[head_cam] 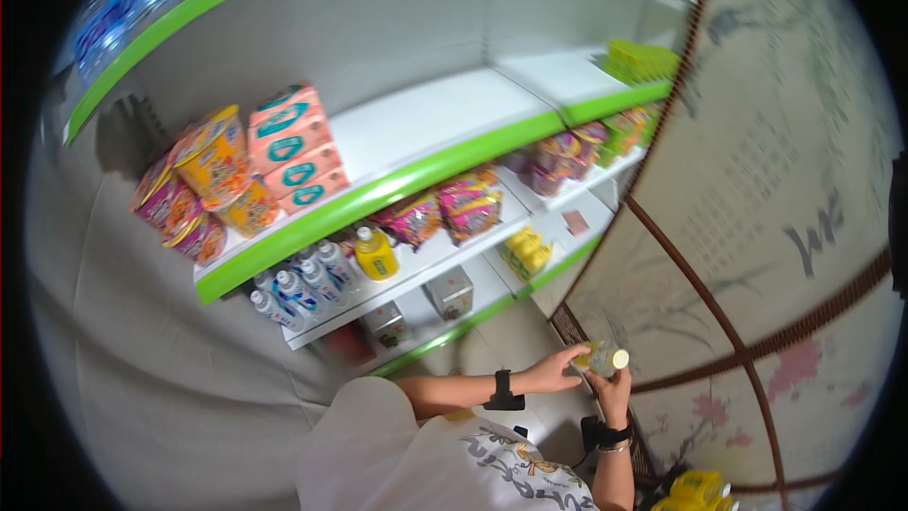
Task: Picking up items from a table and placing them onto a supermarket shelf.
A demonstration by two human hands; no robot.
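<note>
Between my two hands is a small clear plastic bottle (603, 360) with a pale yellow cap and a yellowish label or contents. It is tilted with its cap to the right. My left hand (552, 373) reaches in from the left, its fingertips on the base end of the bottle. From below, my right hand (611, 389) grips the bottle near the cap end. A black strap circles each wrist, and my right wrist also wears a bracelet. The fingers on the bottle's far side are hidden.
Ahead stands a green-edged shelf unit (440, 156) with cup noodles (213, 156), pink tissue packs (294, 145), water bottles (294, 291) and a yellow bottle (374, 253). A folding screen (738, 227) borders the right. Yellow-packed goods (695, 490) are low at right.
</note>
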